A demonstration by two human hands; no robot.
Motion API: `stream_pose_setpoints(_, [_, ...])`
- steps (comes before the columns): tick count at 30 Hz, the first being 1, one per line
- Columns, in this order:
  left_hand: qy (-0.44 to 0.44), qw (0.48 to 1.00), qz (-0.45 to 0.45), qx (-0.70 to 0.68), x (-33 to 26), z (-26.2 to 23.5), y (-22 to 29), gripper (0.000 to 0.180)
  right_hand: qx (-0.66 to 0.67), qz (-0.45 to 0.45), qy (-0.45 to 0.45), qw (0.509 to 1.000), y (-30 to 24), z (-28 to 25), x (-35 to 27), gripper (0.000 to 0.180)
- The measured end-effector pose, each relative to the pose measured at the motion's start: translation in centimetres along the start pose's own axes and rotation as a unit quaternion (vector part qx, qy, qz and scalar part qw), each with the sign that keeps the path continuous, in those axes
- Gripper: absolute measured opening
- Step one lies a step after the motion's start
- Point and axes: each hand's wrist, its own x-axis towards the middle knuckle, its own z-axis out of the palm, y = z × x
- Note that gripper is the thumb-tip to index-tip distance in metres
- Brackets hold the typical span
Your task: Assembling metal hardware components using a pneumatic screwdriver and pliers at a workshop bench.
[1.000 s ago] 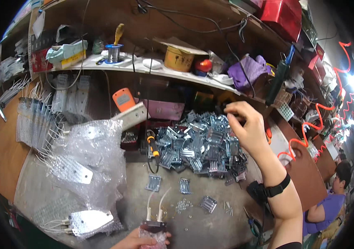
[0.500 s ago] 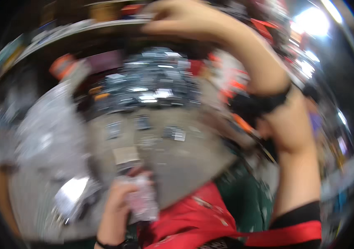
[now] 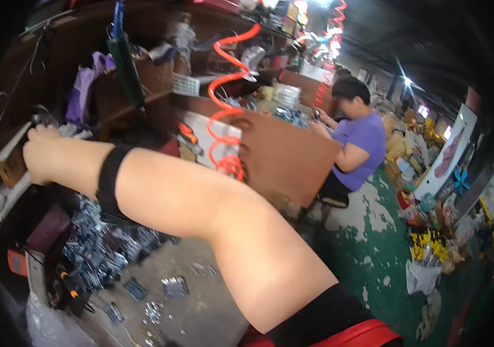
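Note:
My right arm stretches across the view to the far left, with a black band round the forearm. My right hand (image 3: 41, 151) is at the shelf, beside a small cardboard box (image 3: 12, 166). Its fingers look bent inward, and their tips are hidden behind the hand. Just beyond them shows a dark, shiny thing (image 3: 42, 115), too small to name. Below the arm, a heap of small metal parts (image 3: 93, 246) covers the back of the bench (image 3: 200, 306). A flat square metal part (image 3: 174, 287) lies nearer, by some loose screws (image 3: 153, 312). My left hand is out of view.
A red coiled air hose (image 3: 223, 92) hangs over the bench, and a dark green power screwdriver (image 3: 125, 66) hangs at the left. Clear plastic bags (image 3: 56, 327) lie at the lower left. Behind a brown panel (image 3: 284, 153), a person in purple (image 3: 360, 136) works.
The view has swung up and right, bringing the hose and the other person in. My left hand, which held a clear plastic-wrapped item, has left the view. My right arm still reaches to the shelf.

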Motion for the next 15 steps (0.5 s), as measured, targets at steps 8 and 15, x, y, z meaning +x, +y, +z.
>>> stream_pose_setpoints(8, [0.005, 1.0, -0.008, -0.027, 0.8, 4.9, 8.8, 0.046, 0.078, -0.008, -0.035, 0.996, 2.3, 0.1, 6.5, 0.073])
stream_pose_setpoints(15, [-0.03, 0.998, -0.05, -0.015, 0.7, 8.1, 14.8, 0.046, 0.03, 0.006, -0.076, 0.997, 5.1, 2.2, 11.6, 0.063])
